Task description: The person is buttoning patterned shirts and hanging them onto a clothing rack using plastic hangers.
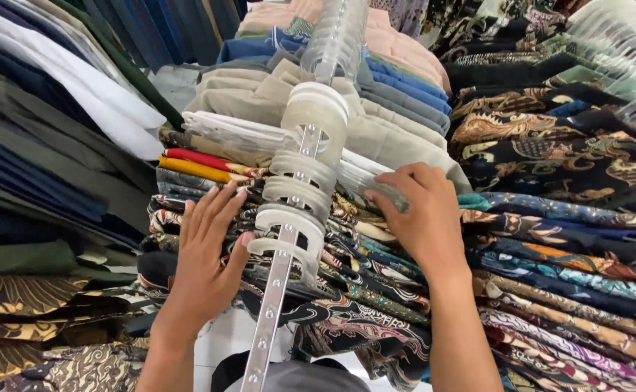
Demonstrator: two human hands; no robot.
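Note:
I look down on a metal rail [268,319] crowded with white plastic hangers [300,189] carrying patterned batik shirts [354,290]. My left hand [205,254] lies flat, fingers spread, on the shirts left of the rail. My right hand [420,214] reaches in from the right, its fingers curled around a clear plastic-wrapped garment [365,185] beside the hangers. Red and yellow shirts [194,165] hang just above my left fingertips.
Beige and blue shirts [376,109] hang farther along the rail. Dark plain garments [35,145] fill the rack on the left, and more batik shirts [557,152] on clear hangers fill the right. A white floor [220,341] shows below.

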